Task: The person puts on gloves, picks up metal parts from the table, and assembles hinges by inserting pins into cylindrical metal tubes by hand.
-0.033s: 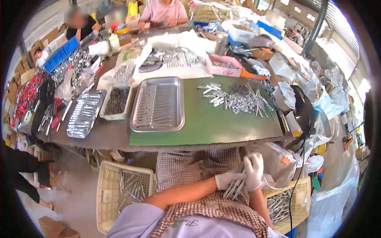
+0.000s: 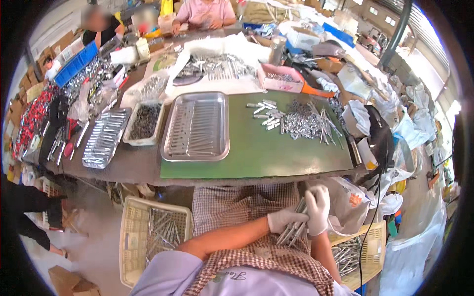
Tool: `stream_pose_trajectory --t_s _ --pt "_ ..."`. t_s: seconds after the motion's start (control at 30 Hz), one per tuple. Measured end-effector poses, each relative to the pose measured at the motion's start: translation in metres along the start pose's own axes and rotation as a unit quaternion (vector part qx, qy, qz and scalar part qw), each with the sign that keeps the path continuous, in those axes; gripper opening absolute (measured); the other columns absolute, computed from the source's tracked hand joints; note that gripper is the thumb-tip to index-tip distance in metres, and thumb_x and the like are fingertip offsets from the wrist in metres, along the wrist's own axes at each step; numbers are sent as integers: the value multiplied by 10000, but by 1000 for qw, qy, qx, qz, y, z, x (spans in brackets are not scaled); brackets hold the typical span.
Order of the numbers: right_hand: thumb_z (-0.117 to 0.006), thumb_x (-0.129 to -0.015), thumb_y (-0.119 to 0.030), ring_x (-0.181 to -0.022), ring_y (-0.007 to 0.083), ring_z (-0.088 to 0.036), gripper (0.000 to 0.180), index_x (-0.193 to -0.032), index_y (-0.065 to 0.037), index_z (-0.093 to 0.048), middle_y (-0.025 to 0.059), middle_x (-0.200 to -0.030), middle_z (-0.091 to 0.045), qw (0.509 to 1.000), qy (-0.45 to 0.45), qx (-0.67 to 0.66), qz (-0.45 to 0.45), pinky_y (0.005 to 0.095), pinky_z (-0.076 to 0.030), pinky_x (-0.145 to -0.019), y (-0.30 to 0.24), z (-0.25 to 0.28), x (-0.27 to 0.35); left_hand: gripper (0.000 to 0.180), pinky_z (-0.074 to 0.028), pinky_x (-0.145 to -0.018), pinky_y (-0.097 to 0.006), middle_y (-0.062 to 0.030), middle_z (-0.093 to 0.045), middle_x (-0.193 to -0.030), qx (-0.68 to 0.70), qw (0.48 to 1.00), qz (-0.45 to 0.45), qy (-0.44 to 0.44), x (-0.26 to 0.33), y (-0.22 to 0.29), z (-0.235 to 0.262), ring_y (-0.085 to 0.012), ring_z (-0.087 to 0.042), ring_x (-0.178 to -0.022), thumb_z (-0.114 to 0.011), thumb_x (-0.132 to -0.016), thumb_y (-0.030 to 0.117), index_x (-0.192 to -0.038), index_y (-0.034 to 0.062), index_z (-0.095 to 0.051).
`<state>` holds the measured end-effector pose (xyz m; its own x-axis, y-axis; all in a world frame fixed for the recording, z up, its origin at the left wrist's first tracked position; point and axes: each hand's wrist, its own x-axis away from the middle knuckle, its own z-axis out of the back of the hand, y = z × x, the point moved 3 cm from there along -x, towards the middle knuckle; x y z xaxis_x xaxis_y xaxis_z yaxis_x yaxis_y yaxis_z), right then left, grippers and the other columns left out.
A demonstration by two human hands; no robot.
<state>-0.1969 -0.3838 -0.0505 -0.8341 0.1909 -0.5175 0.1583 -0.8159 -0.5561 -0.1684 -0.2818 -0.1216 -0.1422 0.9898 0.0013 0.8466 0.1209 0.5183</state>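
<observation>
My left hand [image 2: 285, 220], in a white glove, is closed round a bundle of slim silver metal rods [image 2: 293, 233] over my lap. Beside it my right hand [image 2: 317, 209], also gloved in white, has its fingers bent against the upper part of the bundle. The rods slant between both palms, and their upper ends are partly covered by the fingers. A yellow crate [image 2: 376, 246] with more such rods [image 2: 347, 254] stands by my right forearm. Another yellow crate [image 2: 129, 241] holding loose rods [image 2: 165, 228] is at my left.
On the bench's green mat [image 2: 247, 165] lie a steel tray [image 2: 224, 128] with rods in rows and a heap of small metal parts [image 2: 303, 121]. A pale tub [image 2: 129, 140] of dark pieces and a filled tray [image 2: 101, 163] stand left. A black cable [image 2: 377, 197] hangs at right.
My right hand's fingers have shifted slightly along the rods, and both hands still grip the bundle. Across the bench, a person's hands in a pink shirt have moved a little apart.
</observation>
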Motion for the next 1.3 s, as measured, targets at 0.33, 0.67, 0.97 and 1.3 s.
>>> stream_pose_trajectory --t_s 0.33,0.67,0.97,1.3 --pt "-802 -657 -194 -1282 377 -458 397 -1022 -69 -712 217 -1402 -443 881 -94 -443 134 459 -346 -1056 -55 11 -153 751 -521 -741 -420 -206 -590 -1023 -632 645 -392 177 8 196 -67 -405 -621 -905 -744 -694 118 -1345 66 -372" --pt "-768 -643 -53 -868 260 -643 245 -869 -79 -677 118 -978 -654 938 -80 -290 172 360 -530 -756 -35 -50 -175 917 -533 -700 -394 -193 -614 -992 -700 407 -403 426 21 165 6 -346 -655 -802 -770 -705 131 -1422 -81 -238" --pt "-677 -766 -78 -985 209 -581 211 -959 -16 -619 129 -1074 -584 863 -50 -499 -61 342 -448 -888 -29 -53 -176 992 -542 -760 -390 -215 -622 -994 -606 610 -253 444 26 165 6 -353 -666 -891 -771 -673 105 -1482 47 -201" --pt "-721 -730 -257 -1170 350 -497 672 -1334 -82 -484 160 -1300 -521 951 -196 89 221 435 -379 -1013 -3 -30 -203 532 -466 -969 -444 -120 -534 -1235 -445 713 -370 396 99 146 -6 -280 -543 -1190 -583 -901 370 -1326 102 -409"
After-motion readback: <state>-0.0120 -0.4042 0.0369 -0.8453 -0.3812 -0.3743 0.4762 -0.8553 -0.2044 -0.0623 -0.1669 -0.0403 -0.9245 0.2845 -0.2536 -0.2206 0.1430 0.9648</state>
